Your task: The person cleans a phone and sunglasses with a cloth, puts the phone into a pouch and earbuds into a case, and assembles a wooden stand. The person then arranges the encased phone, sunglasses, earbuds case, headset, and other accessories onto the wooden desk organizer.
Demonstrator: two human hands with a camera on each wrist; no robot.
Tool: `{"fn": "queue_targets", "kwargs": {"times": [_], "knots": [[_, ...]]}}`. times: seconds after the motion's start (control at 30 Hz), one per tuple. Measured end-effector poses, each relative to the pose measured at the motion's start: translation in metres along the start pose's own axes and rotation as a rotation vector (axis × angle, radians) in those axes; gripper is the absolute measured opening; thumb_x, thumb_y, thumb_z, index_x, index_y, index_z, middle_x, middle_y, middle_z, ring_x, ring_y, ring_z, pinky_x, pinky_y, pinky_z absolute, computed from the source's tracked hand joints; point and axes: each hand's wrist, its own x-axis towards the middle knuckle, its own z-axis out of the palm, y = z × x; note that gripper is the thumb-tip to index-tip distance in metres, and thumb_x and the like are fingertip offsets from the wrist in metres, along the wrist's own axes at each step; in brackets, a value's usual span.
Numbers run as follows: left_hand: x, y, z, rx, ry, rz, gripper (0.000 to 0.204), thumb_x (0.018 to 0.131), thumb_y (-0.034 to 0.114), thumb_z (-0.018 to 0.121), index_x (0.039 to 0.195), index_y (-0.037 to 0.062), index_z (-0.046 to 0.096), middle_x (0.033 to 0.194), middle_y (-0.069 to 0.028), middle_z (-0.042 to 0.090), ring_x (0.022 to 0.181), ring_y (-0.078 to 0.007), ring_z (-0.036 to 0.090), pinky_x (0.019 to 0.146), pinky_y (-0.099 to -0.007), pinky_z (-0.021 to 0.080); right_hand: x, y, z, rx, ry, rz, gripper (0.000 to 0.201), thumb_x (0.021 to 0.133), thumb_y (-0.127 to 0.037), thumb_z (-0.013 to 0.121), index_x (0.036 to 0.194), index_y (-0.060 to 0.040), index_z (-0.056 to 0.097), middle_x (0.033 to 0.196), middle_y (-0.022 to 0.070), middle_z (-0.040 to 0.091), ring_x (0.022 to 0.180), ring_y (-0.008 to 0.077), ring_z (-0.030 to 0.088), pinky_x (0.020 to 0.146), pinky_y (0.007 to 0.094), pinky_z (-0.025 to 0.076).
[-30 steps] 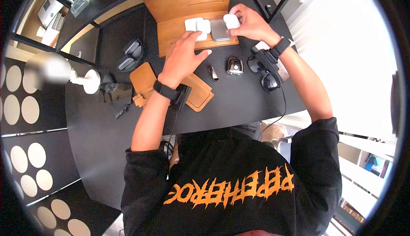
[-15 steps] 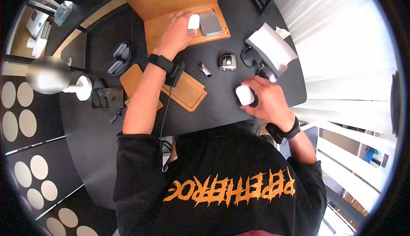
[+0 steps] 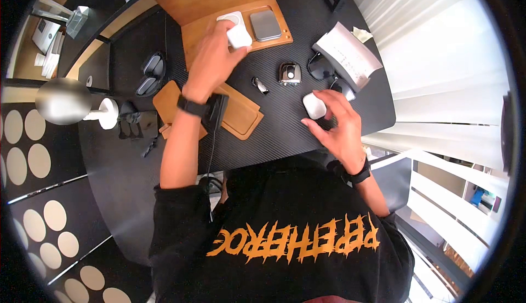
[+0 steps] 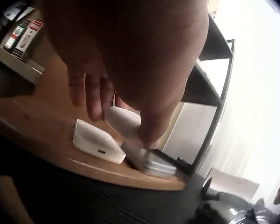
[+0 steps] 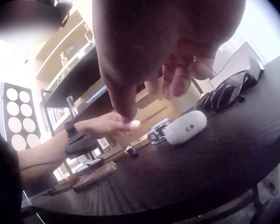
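Note:
My left hand (image 3: 211, 61) pinches a small white rounded case (image 3: 239, 36) between thumb and fingers, just above a white square pad (image 3: 230, 17) on the wooden stand (image 3: 192, 37). In the left wrist view that case (image 4: 123, 121) is tilted over the pad (image 4: 95, 142), with a grey square case (image 4: 154, 164) beside it. A second white case (image 3: 314, 106) sits on the black table near its front right part. Around it, thumb and fingers apart, is my right hand (image 3: 344, 133); the right wrist view shows this case (image 5: 186, 127) untouched.
A silver-black device (image 3: 290, 74) and a small shiny item (image 3: 259, 86) lie mid-table. Sunglasses (image 3: 320, 67) and a curved white sheet (image 3: 348, 56) are at the right. Wooden trays (image 3: 238, 114) lie by my left forearm, a black holder (image 3: 150, 74) farther left.
My right hand carried its white case from the wooden stand to the front right of the table and has let go. My left hand now holds the other white case raised above the pad.

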Motion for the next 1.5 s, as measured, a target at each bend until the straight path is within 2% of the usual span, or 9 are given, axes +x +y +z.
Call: {"fn": "queue_targets", "kwargs": {"times": [0.1,0.27,0.5,0.63,1.03,1.13,1.27,1.33,1.5], "knots": [[-0.037,0.041,-0.009,-0.262,-0.096,-0.084,0.059,0.082,0.016,0.09,0.13,0.0036,0.059,0.116,-0.0066,0.074,0.109,-0.0196,0.069,0.097,-0.0354,0.054,-0.002,-0.01,0.005,0.222,-0.024,0.138,0.055,0.082,-0.017,0.092,0.131,-0.0043,0.07,0.12,0.0086,0.075,0.077,0.0119,0.068,0.06,0.0259,0.055],[-0.095,0.077,0.005,-0.355,-0.218,0.168,0.075,0.08,0.015,0.089,0.15,0.0102,0.06,0.126,-0.0133,0.069,0.113,-0.0277,0.07,0.096,-0.038,0.055,-0.007,-0.012,0.044,0.999,-0.201,0.35,0.032,0.103,-0.015,0.073,0.13,0.0025,0.069,0.109,0.0036,0.075,0.073,0.0017,0.058,0.062,0.021,0.048],[-0.126,0.068,0.002,-0.475,-0.288,-0.037,0.056,0.091,0.013,0.082,0.144,0.0079,0.065,0.12,-0.0127,0.071,0.108,-0.0234,0.071,0.092,-0.035,0.056,-0.012,-0.007,0.045,0.933,-0.376,0.419,0.028,0.107,-0.018,0.068,0.125,0.0029,0.068,0.09,-0.0029,0.067,0.071,0.0022,0.056,0.061,0.0213,0.046],[-0.133,0.063,0.001,-0.727,-0.346,-0.194,0.043,0.099,0.01,0.075,0.14,0.0043,0.067,0.114,-0.0086,0.075,0.106,-0.0139,0.07,0.091,-0.0307,0.055,-0.017,-0.009,0.042,0.953,-0.419,0.413,0.026,0.108,-0.018,0.066,0.124,0.0023,0.068,0.088,-0.0038,0.065,0.07,0.002,0.055,0.061,0.0212,0.045],[-0.138,0.051,0.004,-1.085,-0.339,-0.371,0.035,0.105,0.009,0.07,0.138,-0.0024,0.066,0.112,-0.0052,0.075,0.097,-0.0096,0.068,0.085,-0.0255,0.054,-0.017,-0.013,0.037,0.982,-0.443,0.292,0.026,0.109,-0.015,0.064,0.126,0.003,0.067,0.088,-0.004,0.062,0.073,0.0017,0.05,0.063,0.0216,0.043],[-0.144,0.047,0.02,-1.072,-0.152,-0.328,0.035,0.103,0.007,0.071,0.137,-0.0018,0.067,0.108,-0.0032,0.074,0.092,-0.0078,0.066,0.08,-0.0243,0.053,-0.017,-0.014,0.036,0.978,-0.425,0.241,0.027,0.109,-0.014,0.063,0.128,0.0035,0.066,0.089,-0.0039,0.062,0.072,0.0023,0.05,0.063,0.0225,0.043],[-0.145,0.051,0.009,-0.851,-0.136,-0.293,0.037,0.1,0.006,0.075,0.136,-0.0003,0.069,0.103,-0.0036,0.074,0.087,-0.0086,0.066,0.076,-0.0248,0.052,-0.017,-0.013,0.036,0.972,-0.425,0.292,0.027,0.109,-0.015,0.064,0.128,0.0041,0.066,0.087,-0.0034,0.063,0.071,0.0029,0.052,0.063,0.0225,0.044],[-0.139,0.063,-0.004,-0.594,-0.114,-0.076,0.039,0.094,0.004,0.078,0.133,0.0028,0.073,0.102,-0.0056,0.074,0.082,-0.0102,0.065,0.073,-0.0265,0.052,-0.017,-0.011,0.036,0.95,-0.423,0.3,0.027,0.109,-0.016,0.064,0.128,0.004,0.067,0.086,-0.0034,0.063,0.071,0.0029,0.052,0.063,0.0222,0.044],[-0.139,0.078,-0.018,-0.52,-0.281,-0.078,0.041,0.089,0.004,0.082,0.13,0.0063,0.076,0.103,-0.0072,0.073,0.078,-0.0118,0.065,0.072,-0.0272,0.052,-0.019,-0.008,0.04,1.002,-0.547,0.374,0.029,0.109,-0.022,0.065,0.124,0.0026,0.07,0.085,-0.003,0.065,0.069,0.003,0.053,0.061,0.0222,0.044]]}}
